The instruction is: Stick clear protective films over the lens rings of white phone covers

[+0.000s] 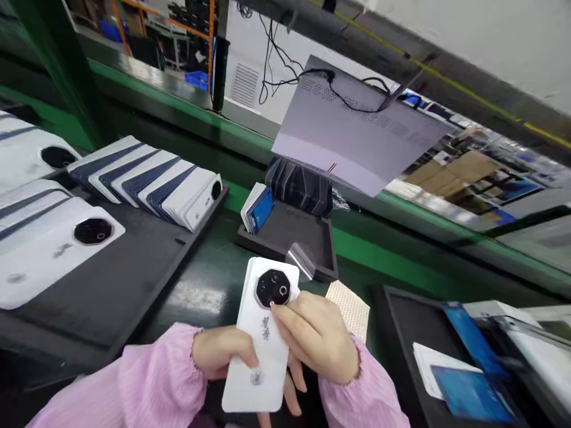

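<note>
My left hand point(223, 356) grips a white phone point(263, 339) from below and the left, back side up, with its round black camera module point(273, 289) at the far end. My right hand point(319, 342) rests on the phone's right side, fingers curled, with fingertips pinched just below the camera module. A curl of clear film point(301, 257) stands up beyond the phone's far right corner. Both sleeves are pink.
A dark tray point(134, 261) at left bears rows of white phones point(147, 187). A smaller tray point(294, 229) ahead holds a few upright phones point(256, 208). A perforated cream pad point(350, 306) lies right of my hands. Another tray point(397, 333) at right holds blue-screened items. A grey panel point(357, 142) hangs above.
</note>
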